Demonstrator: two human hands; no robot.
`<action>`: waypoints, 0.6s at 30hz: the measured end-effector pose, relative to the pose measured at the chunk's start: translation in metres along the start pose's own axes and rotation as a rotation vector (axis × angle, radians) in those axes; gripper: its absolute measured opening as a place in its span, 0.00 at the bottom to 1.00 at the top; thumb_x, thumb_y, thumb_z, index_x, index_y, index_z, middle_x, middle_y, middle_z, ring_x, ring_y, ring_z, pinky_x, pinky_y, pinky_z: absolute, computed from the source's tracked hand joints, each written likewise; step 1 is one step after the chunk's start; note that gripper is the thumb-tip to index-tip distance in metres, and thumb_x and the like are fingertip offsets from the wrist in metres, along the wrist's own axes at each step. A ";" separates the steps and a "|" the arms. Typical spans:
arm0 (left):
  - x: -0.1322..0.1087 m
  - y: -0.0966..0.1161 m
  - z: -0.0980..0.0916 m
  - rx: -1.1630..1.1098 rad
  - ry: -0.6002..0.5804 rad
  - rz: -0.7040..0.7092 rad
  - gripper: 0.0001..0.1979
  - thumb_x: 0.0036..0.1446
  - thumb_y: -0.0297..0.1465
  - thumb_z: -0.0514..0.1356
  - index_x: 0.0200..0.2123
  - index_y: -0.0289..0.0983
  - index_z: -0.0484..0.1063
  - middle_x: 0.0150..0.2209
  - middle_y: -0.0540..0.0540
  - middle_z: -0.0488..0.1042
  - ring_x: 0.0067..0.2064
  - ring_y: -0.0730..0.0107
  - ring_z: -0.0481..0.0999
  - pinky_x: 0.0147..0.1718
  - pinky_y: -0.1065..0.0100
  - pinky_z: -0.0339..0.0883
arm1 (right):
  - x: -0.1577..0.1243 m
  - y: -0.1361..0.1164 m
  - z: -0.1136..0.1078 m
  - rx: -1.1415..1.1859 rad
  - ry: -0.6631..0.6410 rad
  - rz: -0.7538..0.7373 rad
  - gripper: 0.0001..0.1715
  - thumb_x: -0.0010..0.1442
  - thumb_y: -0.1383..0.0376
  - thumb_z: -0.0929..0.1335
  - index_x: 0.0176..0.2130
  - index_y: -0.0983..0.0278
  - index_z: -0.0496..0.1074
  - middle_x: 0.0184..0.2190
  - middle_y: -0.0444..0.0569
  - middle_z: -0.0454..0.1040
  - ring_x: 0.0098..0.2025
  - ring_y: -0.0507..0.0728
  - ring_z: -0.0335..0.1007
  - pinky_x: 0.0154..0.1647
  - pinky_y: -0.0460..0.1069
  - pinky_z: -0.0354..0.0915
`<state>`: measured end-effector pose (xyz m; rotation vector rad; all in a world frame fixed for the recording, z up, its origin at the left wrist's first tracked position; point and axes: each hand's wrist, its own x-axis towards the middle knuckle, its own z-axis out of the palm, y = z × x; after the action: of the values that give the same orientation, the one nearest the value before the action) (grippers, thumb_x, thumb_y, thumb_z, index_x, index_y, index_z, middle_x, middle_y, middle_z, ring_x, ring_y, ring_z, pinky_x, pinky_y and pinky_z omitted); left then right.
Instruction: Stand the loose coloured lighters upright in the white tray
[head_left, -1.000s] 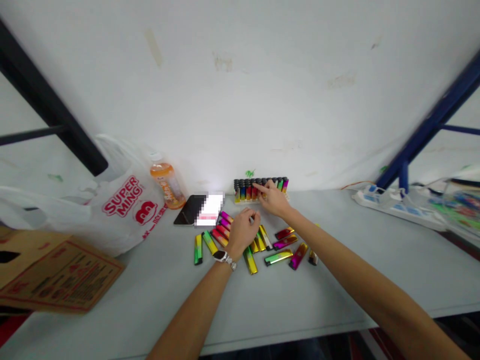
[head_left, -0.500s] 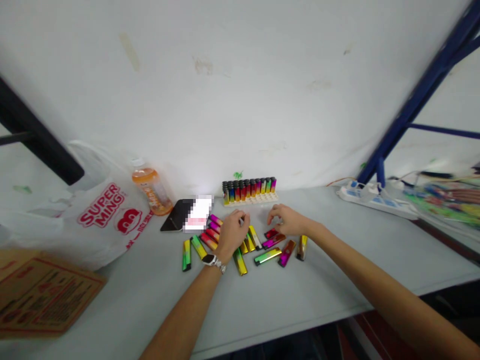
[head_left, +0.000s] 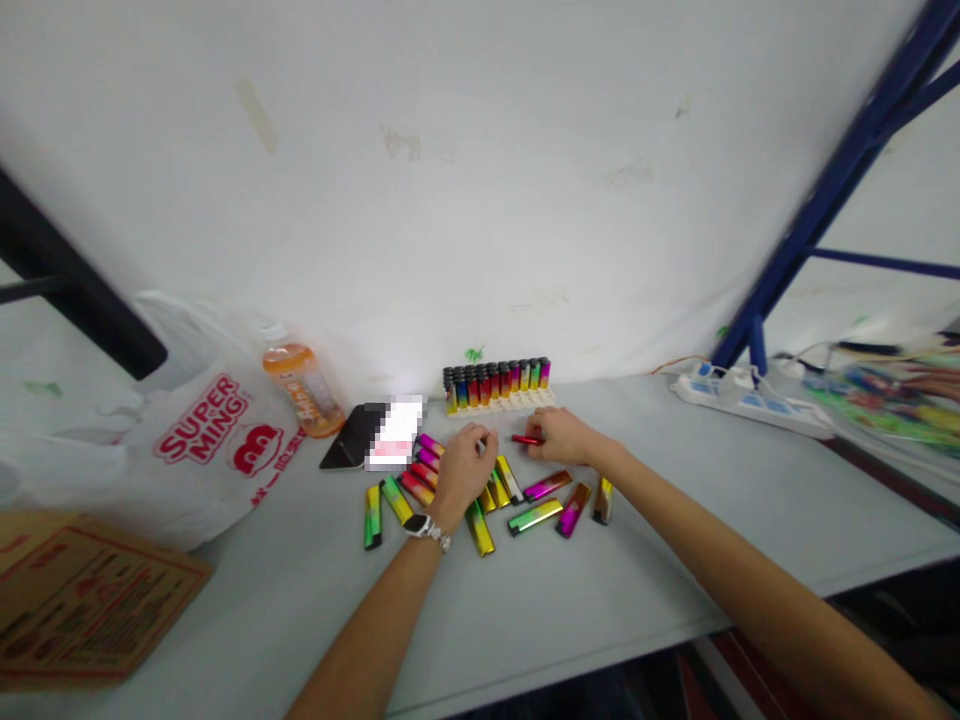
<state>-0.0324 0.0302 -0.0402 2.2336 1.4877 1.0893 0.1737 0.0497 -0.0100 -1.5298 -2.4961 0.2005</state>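
Red lighter (head_left: 526, 440) sideways near pale rack (head_left: 538, 400)

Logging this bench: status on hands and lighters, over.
Right hand gripping red lighter. Left hand curled by loose lighters, grip unclear. Rack part-filled with upright lighters. Left hand blocks view of some loose ones.

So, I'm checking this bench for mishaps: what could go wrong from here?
The right hand holds a red lighter near the rack; a bump might tip the standing lighters. The left hand is close to loose lighters and could nudge them. The bottle stands by the device; if knocked, it might fall onto it.
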 end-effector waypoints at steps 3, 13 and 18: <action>0.000 -0.001 0.001 0.010 0.009 -0.009 0.17 0.64 0.36 0.50 0.24 0.38 0.64 0.27 0.51 0.67 0.28 0.72 0.65 0.30 0.69 0.55 | 0.008 0.002 0.006 0.125 0.073 -0.014 0.08 0.55 0.63 0.68 0.28 0.65 0.72 0.26 0.48 0.74 0.28 0.55 0.65 0.32 0.47 0.56; 0.000 -0.002 0.002 -0.002 0.026 -0.005 0.17 0.64 0.35 0.50 0.23 0.37 0.63 0.26 0.50 0.68 0.29 0.72 0.66 0.31 0.69 0.55 | 0.021 -0.030 0.010 1.149 0.340 0.043 0.15 0.61 0.51 0.62 0.36 0.60 0.59 0.21 0.39 0.68 0.23 0.52 0.65 0.26 0.47 0.62; 0.000 -0.001 0.002 0.011 0.005 -0.015 0.17 0.64 0.35 0.50 0.23 0.37 0.64 0.26 0.50 0.67 0.28 0.72 0.65 0.30 0.69 0.54 | 0.018 -0.043 0.021 1.477 0.355 0.207 0.17 0.54 0.52 0.66 0.36 0.59 0.59 0.17 0.32 0.55 0.16 0.48 0.48 0.16 0.43 0.50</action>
<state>-0.0321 0.0313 -0.0421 2.2251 1.5136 1.0859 0.1232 0.0462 -0.0187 -0.9332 -1.1806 1.2797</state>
